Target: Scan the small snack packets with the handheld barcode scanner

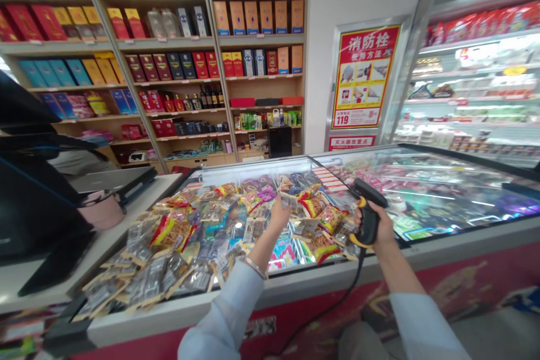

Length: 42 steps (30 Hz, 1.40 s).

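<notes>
A black and yellow barcode scanner (368, 224) is gripped in my right hand (383, 225), its head tilted up and to the left. Its cable hangs down over the freezer's front edge. My left hand (279, 215) reaches out over the glass, fingers closed on a small clear snack packet (288, 199). Around it on the freezer lid lie several red and yellow snack bags (332, 218). Many small clear packets with tan edges (147, 278) are heaped at the left, beside another red and yellow bag (174, 233).
The chest freezer (202, 301) spans the front. At left a counter (145, 202) carries a pink container (101, 211) and dark equipment (34, 202). Shelves of boxed bottles (169, 67), a fire hydrant poster (363, 76) and a lit display fridge (472, 79) stand behind.
</notes>
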Each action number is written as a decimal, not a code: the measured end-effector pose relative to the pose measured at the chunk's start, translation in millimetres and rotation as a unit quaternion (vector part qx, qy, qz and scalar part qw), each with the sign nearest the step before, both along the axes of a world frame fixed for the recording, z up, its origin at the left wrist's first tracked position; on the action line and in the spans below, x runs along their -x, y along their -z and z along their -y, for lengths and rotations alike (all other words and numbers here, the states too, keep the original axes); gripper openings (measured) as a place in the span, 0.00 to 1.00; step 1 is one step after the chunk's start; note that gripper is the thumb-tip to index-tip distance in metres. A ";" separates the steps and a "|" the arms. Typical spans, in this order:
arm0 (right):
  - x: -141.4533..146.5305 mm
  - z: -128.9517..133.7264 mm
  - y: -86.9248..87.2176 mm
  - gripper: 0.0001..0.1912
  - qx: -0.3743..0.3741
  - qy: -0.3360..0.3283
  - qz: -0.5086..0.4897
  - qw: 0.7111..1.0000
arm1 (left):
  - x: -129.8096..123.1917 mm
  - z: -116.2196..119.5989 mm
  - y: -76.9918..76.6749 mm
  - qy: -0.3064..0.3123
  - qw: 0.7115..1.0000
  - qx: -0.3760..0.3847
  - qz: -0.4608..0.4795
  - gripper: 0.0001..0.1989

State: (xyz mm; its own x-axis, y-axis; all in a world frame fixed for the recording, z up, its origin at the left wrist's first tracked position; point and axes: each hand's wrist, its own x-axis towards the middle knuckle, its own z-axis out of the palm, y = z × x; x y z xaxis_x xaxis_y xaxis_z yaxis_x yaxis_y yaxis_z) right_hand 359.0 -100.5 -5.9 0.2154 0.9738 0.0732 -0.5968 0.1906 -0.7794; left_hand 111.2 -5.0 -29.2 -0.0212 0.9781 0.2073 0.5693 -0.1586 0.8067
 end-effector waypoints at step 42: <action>11.2 1.8 -14.1 0.12 0.029 0.033 0.004 0.999 | 71.0 16.1 -48.2 -0.023 0.982 -0.132 0.132 0.19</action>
